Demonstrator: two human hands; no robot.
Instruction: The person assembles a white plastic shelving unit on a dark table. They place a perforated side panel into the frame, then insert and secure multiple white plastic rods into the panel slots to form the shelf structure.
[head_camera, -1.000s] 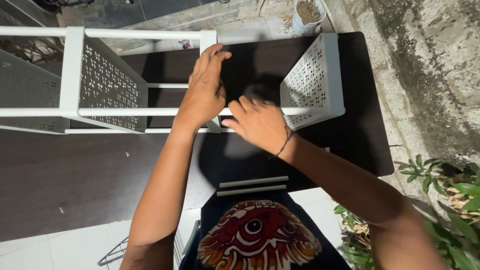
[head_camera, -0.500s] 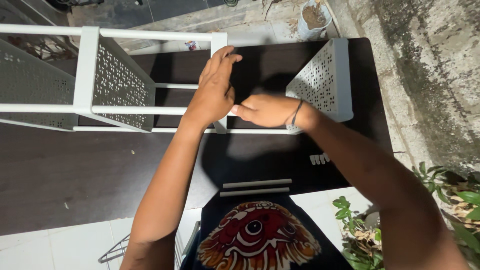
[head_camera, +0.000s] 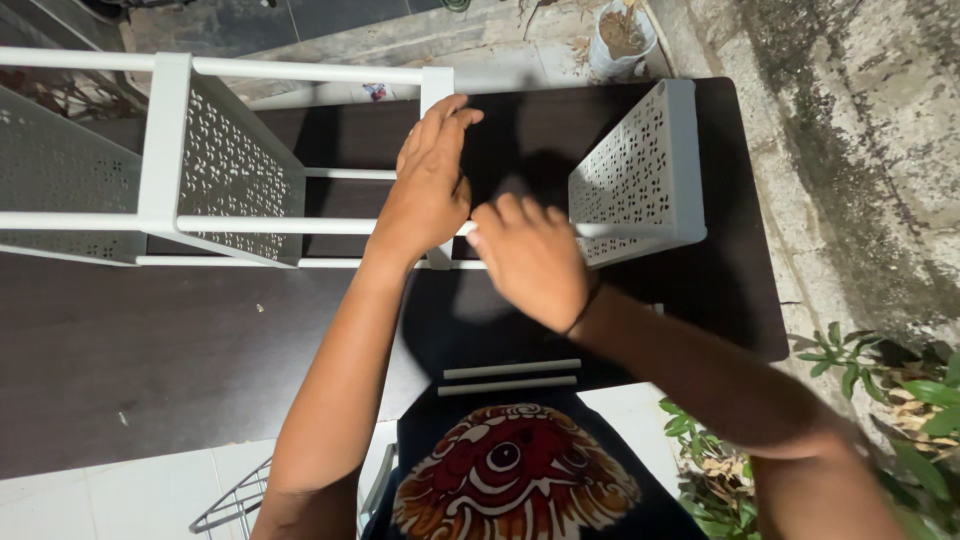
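Observation:
A white metal rack (head_camera: 300, 225) lies on its side on a dark board (head_camera: 150, 350). It has thin rails and perforated shelf panels (head_camera: 640, 165). My left hand (head_camera: 430, 190) lies over an upright post of the rack, fingers wrapped along it where a cross rail meets it. My right hand (head_camera: 530, 262) is just right of it, back toward me, with its fingers curled down at the front rail. Whatever is under those fingers is hidden.
Two loose white rods (head_camera: 510, 377) lie on the board near my body. A second perforated panel (head_camera: 235, 170) stands at left. A pot (head_camera: 622, 30) sits on concrete beyond the board. Green plants (head_camera: 900, 390) grow at right, and a wire frame (head_camera: 235, 505) is at bottom left.
My right hand, stretched flat along the rail half a second ago, has pulled back toward me and curled at the joint. My left hand has stayed on the post.

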